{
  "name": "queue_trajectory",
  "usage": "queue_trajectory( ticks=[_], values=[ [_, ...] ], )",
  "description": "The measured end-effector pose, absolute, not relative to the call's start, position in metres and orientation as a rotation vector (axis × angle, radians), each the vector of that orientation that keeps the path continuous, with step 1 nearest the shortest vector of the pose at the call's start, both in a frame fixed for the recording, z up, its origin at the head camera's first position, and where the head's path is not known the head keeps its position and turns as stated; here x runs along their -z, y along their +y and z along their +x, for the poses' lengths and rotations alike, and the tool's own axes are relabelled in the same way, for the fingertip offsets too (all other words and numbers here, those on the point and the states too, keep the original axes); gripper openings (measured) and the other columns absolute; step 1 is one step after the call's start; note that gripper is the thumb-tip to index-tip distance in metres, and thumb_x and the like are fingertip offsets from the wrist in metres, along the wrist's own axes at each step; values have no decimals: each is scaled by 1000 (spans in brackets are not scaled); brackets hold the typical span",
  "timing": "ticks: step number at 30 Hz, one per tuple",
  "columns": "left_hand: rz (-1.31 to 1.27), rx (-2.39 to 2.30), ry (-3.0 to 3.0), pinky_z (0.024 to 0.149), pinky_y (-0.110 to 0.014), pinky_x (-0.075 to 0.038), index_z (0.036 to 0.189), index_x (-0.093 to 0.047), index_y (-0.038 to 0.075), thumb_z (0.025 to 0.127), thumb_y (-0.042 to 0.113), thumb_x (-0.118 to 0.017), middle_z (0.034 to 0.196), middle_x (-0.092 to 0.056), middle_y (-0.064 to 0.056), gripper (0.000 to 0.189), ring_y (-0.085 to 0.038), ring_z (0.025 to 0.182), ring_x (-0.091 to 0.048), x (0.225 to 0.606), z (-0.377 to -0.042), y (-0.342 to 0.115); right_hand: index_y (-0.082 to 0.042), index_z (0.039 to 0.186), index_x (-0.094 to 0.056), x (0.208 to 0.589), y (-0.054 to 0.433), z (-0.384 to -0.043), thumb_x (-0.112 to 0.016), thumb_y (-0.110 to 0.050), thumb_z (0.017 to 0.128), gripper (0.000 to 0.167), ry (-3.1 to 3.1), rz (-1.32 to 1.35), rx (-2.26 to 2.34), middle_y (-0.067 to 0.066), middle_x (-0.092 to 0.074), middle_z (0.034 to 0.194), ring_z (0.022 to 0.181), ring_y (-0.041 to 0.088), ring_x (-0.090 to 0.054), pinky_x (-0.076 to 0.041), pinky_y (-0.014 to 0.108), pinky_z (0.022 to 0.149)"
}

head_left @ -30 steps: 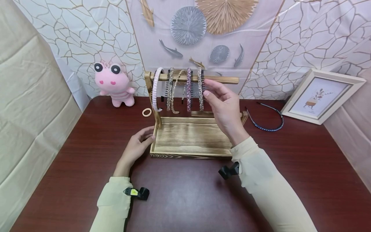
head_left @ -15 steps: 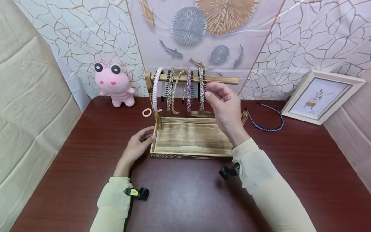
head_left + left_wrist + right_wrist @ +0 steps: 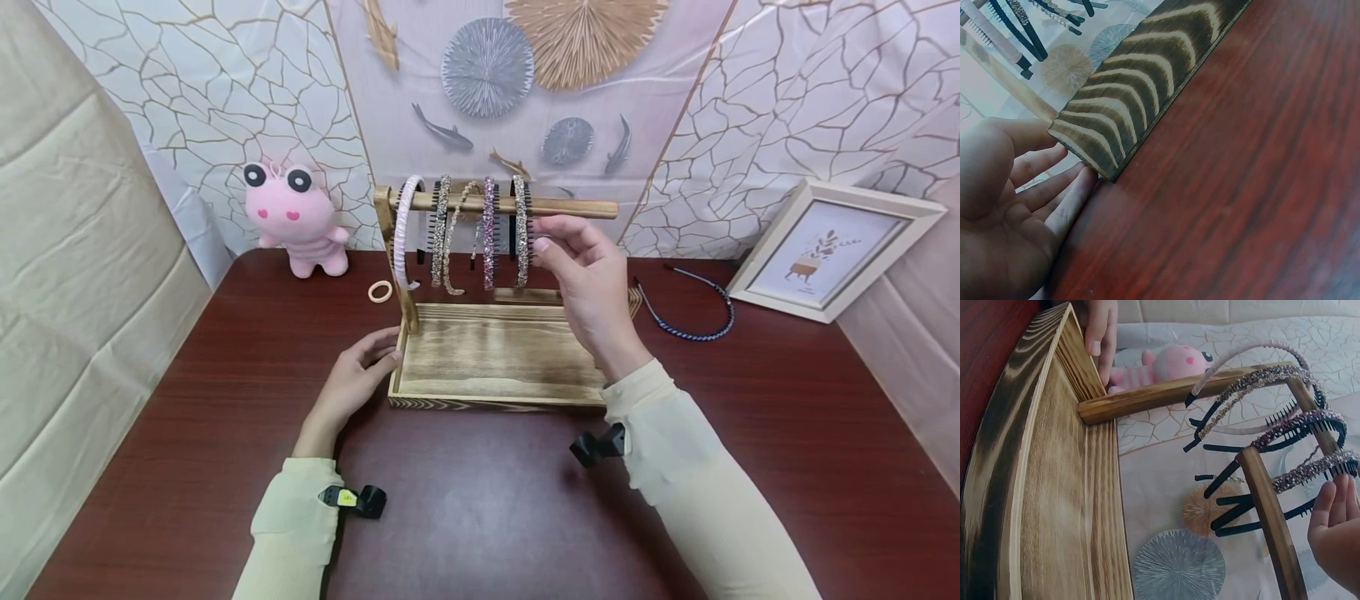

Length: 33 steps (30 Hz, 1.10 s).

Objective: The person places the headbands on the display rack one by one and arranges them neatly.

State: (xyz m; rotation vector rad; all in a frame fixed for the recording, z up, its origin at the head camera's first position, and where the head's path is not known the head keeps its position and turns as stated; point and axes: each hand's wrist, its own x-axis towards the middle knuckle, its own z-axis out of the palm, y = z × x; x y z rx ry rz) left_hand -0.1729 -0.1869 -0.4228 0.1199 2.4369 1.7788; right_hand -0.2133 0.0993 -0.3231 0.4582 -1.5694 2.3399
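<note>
A wooden stand has a tray base [image 3: 495, 358] and a horizontal bar [image 3: 585, 207] above it. Several headbands hang from the bar: a pale wrapped headband [image 3: 405, 233] at the left, glittery and braided ones, and a purple glitter headband [image 3: 490, 233]. My right hand [image 3: 596, 283] is at the rightmost headband, a silver glitter one [image 3: 521, 233] with black teeth. In the right wrist view, its fingertips [image 3: 1338, 487] are right at those teeth, fingers lightly bent and not closed round the band. My left hand [image 3: 356, 379] rests against the tray's left end with extended fingers [image 3: 1072, 200].
A blue headband [image 3: 701, 336] lies on the dark red table [image 3: 480, 500], right of the stand. Beside it leans a picture frame [image 3: 825, 250]. At the back left sits a pink plush toy [image 3: 296, 217], and a small beige ring [image 3: 380, 291] lies near the stand's post.
The rightmost headband has shifted slightly to the right along the bar. My right hand has moved a little right and down, its fingertips drawing back from the band. My left hand stays still.
</note>
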Motion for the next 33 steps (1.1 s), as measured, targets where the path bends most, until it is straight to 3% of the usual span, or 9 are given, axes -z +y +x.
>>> queue_trajectory(
  ticks=[10, 20, 33],
  values=[
    [123, -1800, 2430, 105, -47, -43, 142, -51, 4, 100, 12, -59, 138, -56, -20, 44, -34, 130, -52, 447, -186, -192, -2, 103, -70, 325, 134, -208, -60, 12, 91, 21, -1587, 451, -2222, 10, -72, 103, 86, 18, -68, -56, 28, 74],
    [148, -1816, 2445, 104, -45, -44, 142, -54, 10, 99, 16, -62, 137, -59, -16, 44, -29, 129, -54, 459, -190, -198, 15, 104, -63, 331, 206, -202, -66, 12, 88, 17, -1306, 339, -2403, 20, -70, 96, 79, 24, -67, -57, 28, 69],
    [147, -1805, 2451, 103, -45, -46, 140, -55, 10, 99, 16, -61, 136, -59, -15, 42, -29, 127, -55, 461, -190, -198, -2, 99, -72, 384, 305, -212, -69, 2, 90, 11, -1625, -138, -2368, 3, -74, 91, 78, 13, -67, -57, 22, 65]
  ],
)
